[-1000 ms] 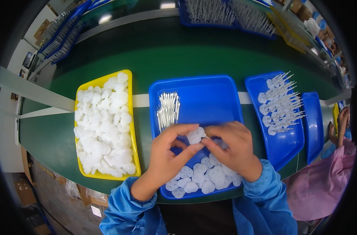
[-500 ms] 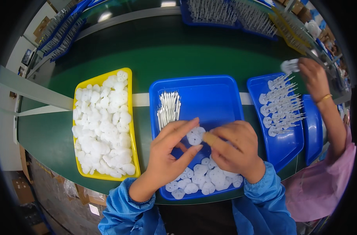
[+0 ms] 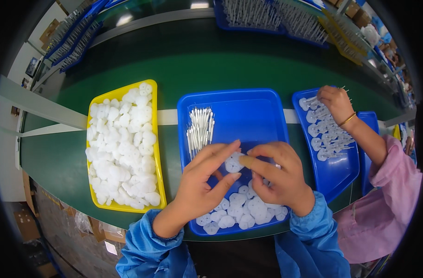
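Note:
My left hand (image 3: 204, 180) is closed with thumb and fingertips around the rim of a translucent white scalloped disc (image 3: 233, 163). Against the right edge of that disc, my right hand (image 3: 281, 173) is pinched, with a tan covering on one finger. A small white tip shows between its fingers, apparently the end of a thin stick; the rest is hidden. Both hands are over a blue tray (image 3: 239, 96). At the tray's left lies a bundle of thin white sticks (image 3: 200, 129) with silvery ends. Loose discs (image 3: 244, 211) are heaped in its near end.
A yellow tray (image 3: 159, 185) piled with white discs stands on the left. On the right, a co-worker's hand (image 3: 336, 103) reaches over a blue tray (image 3: 332, 178) of discs with sticks. Racked trays (image 3: 272, 21) of sticks line the far edge.
The disc in my left hand has shifted slightly right, and my right fingers have moved a little around it. The co-worker's hand has come leftward and down onto the right tray.

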`<state>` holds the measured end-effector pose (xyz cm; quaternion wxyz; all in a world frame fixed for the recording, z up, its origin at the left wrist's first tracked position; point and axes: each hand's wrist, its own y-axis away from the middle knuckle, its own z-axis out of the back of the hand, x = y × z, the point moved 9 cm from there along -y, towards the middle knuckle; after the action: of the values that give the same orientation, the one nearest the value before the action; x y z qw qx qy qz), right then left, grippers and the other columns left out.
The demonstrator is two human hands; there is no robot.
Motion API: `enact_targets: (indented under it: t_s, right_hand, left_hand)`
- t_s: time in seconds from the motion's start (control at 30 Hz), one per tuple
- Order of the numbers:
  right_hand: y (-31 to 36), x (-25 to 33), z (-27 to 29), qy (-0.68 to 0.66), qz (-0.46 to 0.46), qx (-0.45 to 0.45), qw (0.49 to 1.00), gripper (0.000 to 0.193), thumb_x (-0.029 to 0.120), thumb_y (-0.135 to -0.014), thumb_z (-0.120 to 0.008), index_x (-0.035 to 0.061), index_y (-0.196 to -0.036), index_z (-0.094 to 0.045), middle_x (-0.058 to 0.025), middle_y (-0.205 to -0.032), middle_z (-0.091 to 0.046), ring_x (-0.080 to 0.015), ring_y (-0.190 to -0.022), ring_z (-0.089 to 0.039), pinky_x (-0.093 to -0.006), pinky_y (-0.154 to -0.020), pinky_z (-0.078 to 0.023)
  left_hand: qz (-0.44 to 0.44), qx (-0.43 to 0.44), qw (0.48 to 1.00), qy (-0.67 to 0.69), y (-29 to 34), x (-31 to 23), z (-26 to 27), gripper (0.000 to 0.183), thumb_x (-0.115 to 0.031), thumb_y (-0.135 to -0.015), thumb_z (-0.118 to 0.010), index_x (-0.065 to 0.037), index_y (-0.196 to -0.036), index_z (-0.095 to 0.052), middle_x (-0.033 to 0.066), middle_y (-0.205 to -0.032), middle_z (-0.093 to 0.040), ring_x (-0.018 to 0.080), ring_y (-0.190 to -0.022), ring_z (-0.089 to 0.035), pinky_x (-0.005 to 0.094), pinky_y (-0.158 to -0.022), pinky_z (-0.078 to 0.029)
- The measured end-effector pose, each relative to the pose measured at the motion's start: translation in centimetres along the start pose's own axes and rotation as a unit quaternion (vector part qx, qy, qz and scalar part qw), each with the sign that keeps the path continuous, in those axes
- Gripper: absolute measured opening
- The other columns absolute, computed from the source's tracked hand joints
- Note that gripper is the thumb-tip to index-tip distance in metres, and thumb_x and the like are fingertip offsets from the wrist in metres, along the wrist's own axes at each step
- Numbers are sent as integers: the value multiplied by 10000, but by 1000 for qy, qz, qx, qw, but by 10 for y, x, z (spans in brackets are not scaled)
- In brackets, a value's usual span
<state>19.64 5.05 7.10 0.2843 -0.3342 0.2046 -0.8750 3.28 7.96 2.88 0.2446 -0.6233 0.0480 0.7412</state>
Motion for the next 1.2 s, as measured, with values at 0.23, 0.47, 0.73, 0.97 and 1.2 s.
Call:
enact_targets:
  t_s: [0.23, 0.47, 0.73, 0.97, 1.2]
  right_hand:
    - [5, -1, 3, 14, -14, -8, 1000, 559, -7, -717, -764, 139, -1253, -828, -63, -1163, -739, -275, -967, -727, -410, -833, -567]
    - [2, 1, 6, 27, -25, -13, 999, 566, 10, -718, -774, 136, -1267, -824, -72, -1174, -739, -280, -975, -729, -414, -840, -566]
    - [12, 8, 5, -3, -4, 13, 1000, 489, 44, -712, -779, 163, -1181, -856, -67, -1189, -743, -281, -1001, -736, -427, -860, -569]
    - [-2, 7, 10, 52, 4, 53, 997, 387, 78, -729, -816, 153, -1108, -847, -34, -1155, -762, -240, -1016, -731, -420, -913, -549]
    - [-49, 9, -72, 215, 177, 98, 956, 168, 141, -872, -725, 111, -1029, -777, -18, -1058, -732, -198, -993, -688, -397, -974, -536]
  left_hand:
    - [8, 13, 1000, -1, 1, -1, -2, 669, 109, -911, -798, -56, -1545, -660, 145, -1386, -679, 184, -1021, -705, 270, -743, -599]
    - [8, 15, 1000, 14, 1, -2, -3, 676, 117, -909, -792, -57, -1548, -657, 143, -1384, -679, 186, -1035, -705, 269, -743, -598]
    - [6, 23, 1000, -14, 1, -2, -4, 701, 140, -879, -784, -49, -1544, -663, 165, -1371, -695, 220, -1166, -720, 265, -771, -631]
    - [-7, -163, 983, 82, 6, 5, 35, 381, -7, -1050, -684, -33, -1425, -744, 119, -1373, -642, 155, -1067, -686, 255, -749, -614]
    - [60, -226, 960, 155, 15, 31, 54, 355, -123, -1120, -653, 33, -1437, -685, 104, -1250, -717, 132, -973, -703, 237, -669, -593]
